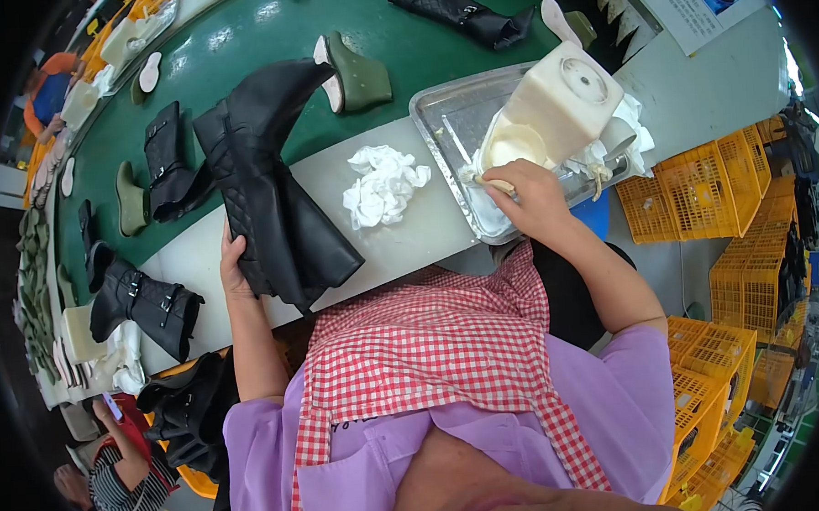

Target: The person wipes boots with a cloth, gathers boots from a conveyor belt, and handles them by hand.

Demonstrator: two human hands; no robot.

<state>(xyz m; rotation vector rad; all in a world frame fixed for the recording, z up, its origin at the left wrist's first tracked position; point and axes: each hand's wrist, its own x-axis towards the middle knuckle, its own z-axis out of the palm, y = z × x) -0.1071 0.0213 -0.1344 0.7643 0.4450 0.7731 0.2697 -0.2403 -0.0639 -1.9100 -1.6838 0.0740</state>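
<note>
In the head view my left hand (pixel 233 263) is closed around the side of a tall black quilted boot (pixel 262 184), which is tilted with its toe pointing away to the upper right. My right hand (pixel 537 200) grips the pale handle of a brush (pixel 500 187) at the mouth of a cut-open, cream-coloured plastic jug (pixel 559 89). The jug lies tilted in a metal tray (pixel 440 122) and has pale residue inside. Between my hands sits a crumpled white cloth or paper wad (pixel 384 185).
The green conveyor belt (pixel 235 35) carries black boots (pixel 461 12) and olive wedge pieces (pixel 361 73). Yellow crates (pixel 690 188) stand at the right. Another person (pixel 117 469) is at lower left, and a second person (pixel 50 88) is at upper left.
</note>
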